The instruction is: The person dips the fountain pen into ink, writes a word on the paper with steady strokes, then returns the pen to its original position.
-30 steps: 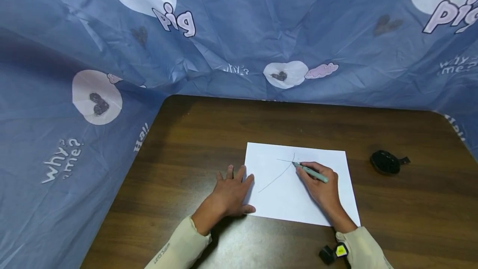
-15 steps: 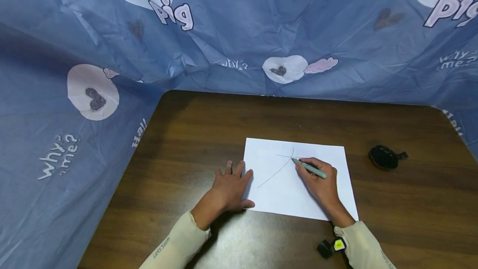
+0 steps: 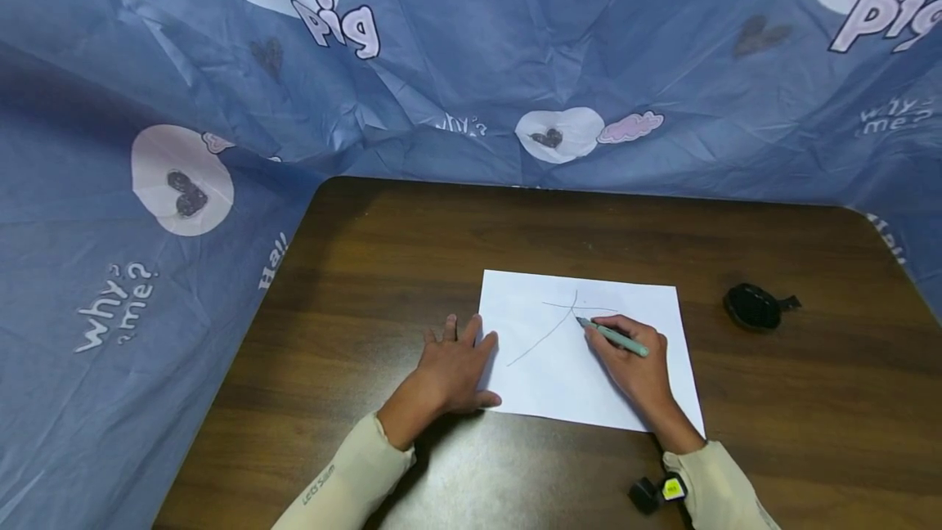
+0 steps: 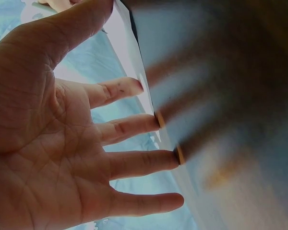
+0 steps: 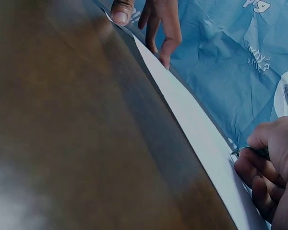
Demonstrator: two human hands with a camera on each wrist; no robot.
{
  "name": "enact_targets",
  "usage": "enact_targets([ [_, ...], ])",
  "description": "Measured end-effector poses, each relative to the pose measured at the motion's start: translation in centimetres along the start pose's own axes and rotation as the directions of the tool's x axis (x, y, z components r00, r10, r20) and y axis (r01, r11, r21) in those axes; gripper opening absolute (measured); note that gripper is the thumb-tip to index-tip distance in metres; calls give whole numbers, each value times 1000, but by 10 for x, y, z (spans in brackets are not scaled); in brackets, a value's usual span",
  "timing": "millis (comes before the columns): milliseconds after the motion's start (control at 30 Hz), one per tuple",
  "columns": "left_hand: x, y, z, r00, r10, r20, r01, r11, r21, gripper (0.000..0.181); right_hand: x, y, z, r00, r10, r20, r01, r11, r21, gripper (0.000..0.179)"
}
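A white sheet of paper [image 3: 545, 387] lies on the brown table, with a few thin dark lines drawn on it that cross near the top middle. My right hand [image 3: 634, 362] pinches a green pen [image 3: 621, 339], its tip at the paper just below the crossing. In the right wrist view the curled fingers [image 5: 261, 170] hide most of the pen. My left hand [image 3: 452, 370] lies with fingers spread at the paper's left edge, thumb and fingertips on its border. The left wrist view shows those fingers [image 4: 144, 165] straight and apart.
A round black object with a short tab [image 3: 754, 307] sits on the table [image 3: 809, 399] to the right of the paper. A small black device with a yellow label [image 3: 673, 487] is at the right wrist. Blue printed cloth [image 3: 456, 39] hangs behind and to the left.
A horizontal line now shows extending right of the crossing. The pen tip has shifted slightly below the crossing. My left hand stays in place on the paper's edge; the head view tilted slightly.
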State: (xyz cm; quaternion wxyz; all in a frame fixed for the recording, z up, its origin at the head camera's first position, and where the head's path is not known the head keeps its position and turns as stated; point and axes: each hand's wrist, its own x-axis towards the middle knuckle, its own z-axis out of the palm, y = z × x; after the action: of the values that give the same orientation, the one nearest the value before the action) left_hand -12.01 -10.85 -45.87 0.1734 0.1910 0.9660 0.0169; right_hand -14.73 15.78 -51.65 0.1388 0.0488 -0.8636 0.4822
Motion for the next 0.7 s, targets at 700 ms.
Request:
enact_targets([
  [700,1,0,1,1000,4,9,-4,1000,9,86,-30,9,-35,996,74,54,-70,995,-77,13],
])
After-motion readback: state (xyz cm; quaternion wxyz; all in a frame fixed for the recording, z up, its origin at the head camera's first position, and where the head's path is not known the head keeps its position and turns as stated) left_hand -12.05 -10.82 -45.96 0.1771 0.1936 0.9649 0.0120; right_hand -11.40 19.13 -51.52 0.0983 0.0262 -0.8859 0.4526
